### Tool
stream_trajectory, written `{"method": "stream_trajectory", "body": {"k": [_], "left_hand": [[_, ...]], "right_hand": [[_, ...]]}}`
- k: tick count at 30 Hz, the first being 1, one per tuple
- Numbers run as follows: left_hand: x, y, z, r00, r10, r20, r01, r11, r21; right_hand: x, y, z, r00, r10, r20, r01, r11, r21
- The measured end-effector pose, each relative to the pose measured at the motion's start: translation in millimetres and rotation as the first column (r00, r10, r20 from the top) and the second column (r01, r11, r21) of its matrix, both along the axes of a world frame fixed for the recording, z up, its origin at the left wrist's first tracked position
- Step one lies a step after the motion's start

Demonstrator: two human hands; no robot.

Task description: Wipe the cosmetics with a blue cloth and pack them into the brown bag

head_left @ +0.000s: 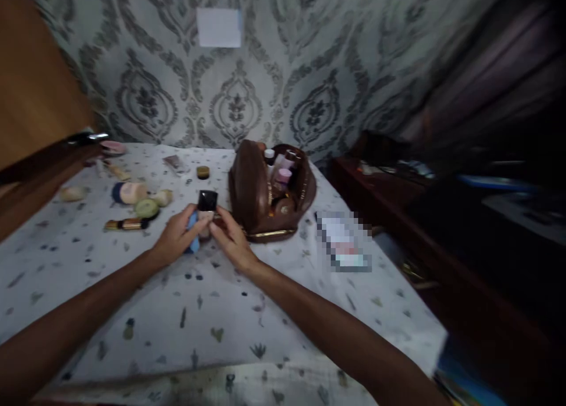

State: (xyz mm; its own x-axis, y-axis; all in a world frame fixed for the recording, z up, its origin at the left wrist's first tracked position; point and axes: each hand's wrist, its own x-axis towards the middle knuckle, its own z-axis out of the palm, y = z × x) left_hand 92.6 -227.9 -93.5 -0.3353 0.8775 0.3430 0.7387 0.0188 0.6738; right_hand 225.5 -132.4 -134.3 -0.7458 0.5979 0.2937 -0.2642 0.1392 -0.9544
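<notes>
Between my two hands, above the middle of the patterned cloth, is a small bottle [207, 201] with a square black cap and a pale body, held upright. My left hand [179, 234] is closed round its left side, with a blue cloth [193, 244] tucked against the palm. The fingers of my right hand [233, 239] press on the bottle's right side. Just beyond my right hand, a brown bag [250, 188] lies open, filled with several small bottles and jars. A small round gold-brown jar [203, 172] stands behind the black cap.
Several cosmetics lie at the left, among them a blue-and-cream bottle [129, 192], a green round container [146, 208] and a gold-and-black tube [127, 224]. A blurred-out flat device [344, 241] rests near the right edge of the table [247, 335]. Patterned wallpaper rises behind.
</notes>
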Motion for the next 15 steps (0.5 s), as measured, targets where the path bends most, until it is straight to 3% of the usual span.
{"method": "stream_trajectory", "body": {"k": [5,15], "left_hand": [[0.7,3.2,-2.1,0.997,0.023,-0.080,-0.026,0.999,-0.032],[-2.7,5.8,-5.2,0.991,0.113,-0.075,-0.114,0.994,-0.007]], "right_hand": [[-5.0,-0.7,-10.4,0.987,0.156,-0.041,-0.161,0.962,-0.220],[-5.1,1.6,-0.6,0.994,0.108,-0.006,-0.104,0.933,-0.345]]}}
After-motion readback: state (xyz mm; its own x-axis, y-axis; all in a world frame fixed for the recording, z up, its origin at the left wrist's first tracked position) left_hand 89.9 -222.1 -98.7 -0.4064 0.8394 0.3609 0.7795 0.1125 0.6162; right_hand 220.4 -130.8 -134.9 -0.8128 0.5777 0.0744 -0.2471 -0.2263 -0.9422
